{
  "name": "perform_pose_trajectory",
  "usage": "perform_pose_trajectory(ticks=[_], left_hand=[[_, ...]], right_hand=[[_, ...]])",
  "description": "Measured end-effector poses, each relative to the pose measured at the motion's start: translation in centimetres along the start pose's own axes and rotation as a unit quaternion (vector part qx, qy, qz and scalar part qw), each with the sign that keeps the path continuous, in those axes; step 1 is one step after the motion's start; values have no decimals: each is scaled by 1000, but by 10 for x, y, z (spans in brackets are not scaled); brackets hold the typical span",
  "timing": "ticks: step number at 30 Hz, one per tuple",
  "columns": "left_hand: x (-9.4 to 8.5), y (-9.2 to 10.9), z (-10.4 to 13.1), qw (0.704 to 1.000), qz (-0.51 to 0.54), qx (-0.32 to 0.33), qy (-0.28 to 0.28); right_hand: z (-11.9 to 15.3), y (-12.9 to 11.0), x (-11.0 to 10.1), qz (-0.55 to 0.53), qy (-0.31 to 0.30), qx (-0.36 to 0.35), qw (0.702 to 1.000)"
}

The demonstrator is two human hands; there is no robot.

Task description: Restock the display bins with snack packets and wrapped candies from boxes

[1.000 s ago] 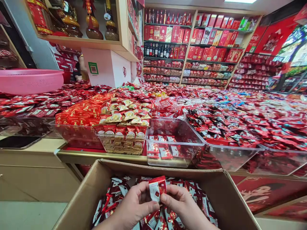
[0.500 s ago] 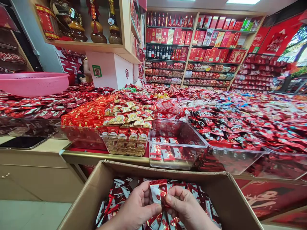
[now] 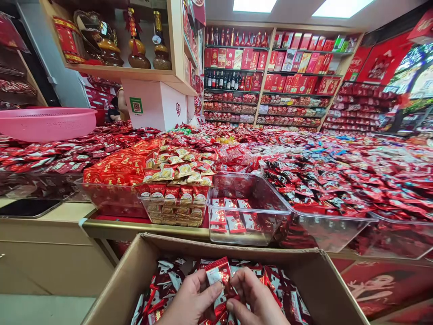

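Note:
A small red-and-white wrapped candy packet [image 3: 216, 271] is held upright over the cardboard box [image 3: 233, 243]. My left hand [image 3: 192, 295] pinches it, the thumb lying across its front and the fingers behind. Just right of the packet is my right hand [image 3: 255, 298], its fingers curled and its thumb apart from them, the thumb tip close to the packet's lower edge. I cannot tell whether that thumb touches it. Below both hands, many similar packets [image 3: 165, 280] lie jumbled in the box.
Beyond the box, a clear plastic bin [image 3: 250, 210] has a few rows of packets at its bottom. Left of it stands a bin of durian-labelled packets [image 3: 174, 198]. Heaped sweets [image 3: 321, 176] spread to the right. A phone [image 3: 29, 208] and a pink basket [image 3: 47, 124] are at left.
The packet has tilted and shifted slightly left, with my left thumb now across its front. My right fingers have loosened from its right edge. The view has tipped up a little.

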State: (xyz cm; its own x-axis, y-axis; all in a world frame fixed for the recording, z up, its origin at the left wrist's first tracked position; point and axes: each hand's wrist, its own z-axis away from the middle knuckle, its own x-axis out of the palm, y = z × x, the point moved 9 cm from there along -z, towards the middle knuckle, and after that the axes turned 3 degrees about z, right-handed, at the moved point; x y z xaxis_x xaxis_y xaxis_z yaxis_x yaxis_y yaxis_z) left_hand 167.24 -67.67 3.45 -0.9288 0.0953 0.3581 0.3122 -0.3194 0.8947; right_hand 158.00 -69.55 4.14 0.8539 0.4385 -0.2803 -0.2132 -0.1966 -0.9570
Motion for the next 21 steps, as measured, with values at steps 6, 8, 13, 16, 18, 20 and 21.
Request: perform_pose_trajectory(ticks=[6, 8, 13, 16, 18, 20, 21], left_hand=[[-10, -9, -4, 998, 51, -4, 33], [-14, -11, -4, 999, 17, -7, 45], [-14, -20, -6, 998, -54, -28, 29], [-6, -25, -5, 997, -59, -51, -12], [0, -25, -3, 996, -56, -63, -41], [4, -20, 0, 995, -52, -60, -58], [5, -18, 1, 995, -50, -60, -62]], right_hand=[[7, -30, -5, 213, 29, -121, 969], [13, -45, -3, 278, 51, -207, 937], [22, -54, 11, 388, 44, -316, 865], [21, -54, 13, 414, 36, -323, 850], [20, -56, 13, 434, 29, -324, 840], [23, -62, 12, 458, 34, -341, 820], [24, -66, 12, 469, 39, -352, 809]])
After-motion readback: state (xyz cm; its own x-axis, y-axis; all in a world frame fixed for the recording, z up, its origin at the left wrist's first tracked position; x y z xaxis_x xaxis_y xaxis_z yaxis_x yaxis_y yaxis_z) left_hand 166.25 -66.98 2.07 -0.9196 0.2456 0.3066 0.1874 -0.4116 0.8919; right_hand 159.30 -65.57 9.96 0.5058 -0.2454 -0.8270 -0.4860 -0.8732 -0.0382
